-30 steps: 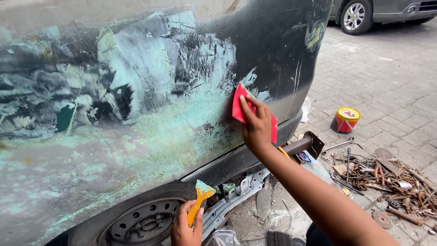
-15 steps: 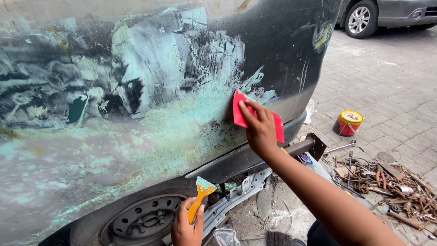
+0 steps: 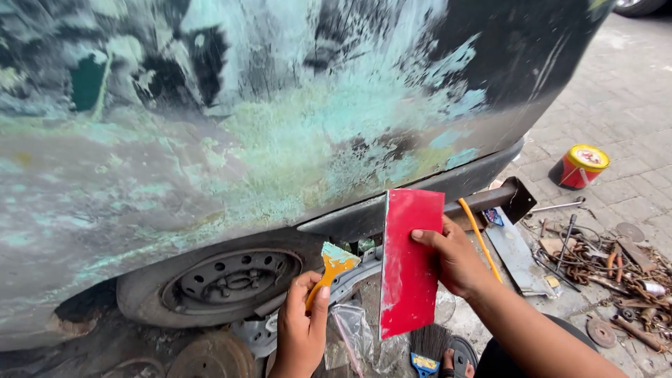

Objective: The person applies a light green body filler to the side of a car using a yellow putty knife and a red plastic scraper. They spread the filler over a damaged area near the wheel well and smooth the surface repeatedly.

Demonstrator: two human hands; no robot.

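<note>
A dark car body panel [image 3: 266, 119] smeared with pale green filler fills the upper view. My right hand [image 3: 455, 262] grips a flat red plastic spreader [image 3: 409, 262] by its right edge and holds it upright, clear of the panel and just below the sill. My left hand [image 3: 299, 334] holds a small putty knife with an orange handle [image 3: 329, 269], its blade coated with green filler, a little to the left of the red spreader. The two tools are close but apart.
A bare steel wheel [image 3: 224, 280] sits under the panel. A red can with a yellow lid [image 3: 579, 166] stands on the paving at right. Rusty scrap, chain and tools [image 3: 602, 266] lie in a heap at right. A brake disc [image 3: 210, 357] lies at bottom left.
My right hand has pulled the red spreader off the panel and lowered it beside the putty knife. The view has tilted down and moved closer to the wheel.
</note>
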